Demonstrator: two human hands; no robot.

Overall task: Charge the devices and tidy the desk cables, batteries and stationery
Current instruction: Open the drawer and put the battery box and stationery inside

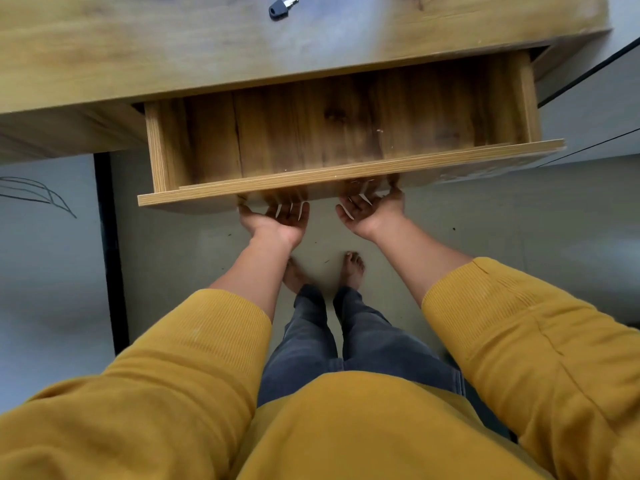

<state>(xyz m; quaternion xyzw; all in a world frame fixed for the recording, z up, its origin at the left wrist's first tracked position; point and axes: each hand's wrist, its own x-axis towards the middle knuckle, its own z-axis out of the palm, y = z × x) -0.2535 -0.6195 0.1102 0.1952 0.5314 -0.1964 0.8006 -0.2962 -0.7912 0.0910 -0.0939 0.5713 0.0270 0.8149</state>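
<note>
**Drawer pulled out, both hands under its front**

The drawer point(341, 133) stands pulled well out from under the wooden surface point(138, 46), and the part of its floor that shows holds nothing but a few pale specks. None of the cables, batteries, stationery or devices named in the task appear anywhere in view, so where they lie cannot be told from here.

Both hands are palm-up beneath the drawer's front panel point(346, 176). The left hand point(277, 221) has its fingers hooked up under the lower edge of the panel, and the right hand point(372, 211) does the same just beside it. The fingertips are hidden behind the panel and the area is blurred, so how firmly they grip cannot be made out, but each hand appears curled onto the panel and carries nothing else.

On the surface above, well apart from the drawer, lies a key point(282, 6) with a dark head. Below are a pale floor, the person's bare feet, grey trousers and mustard sleeves.

My reading is that the step in hand is working the drawer, either opening it to receive the loose items or sliding it back in; the picture does not settle which. If it is storage, the next move calls for letting go of the panel and fetching the items to lay inside.
</note>
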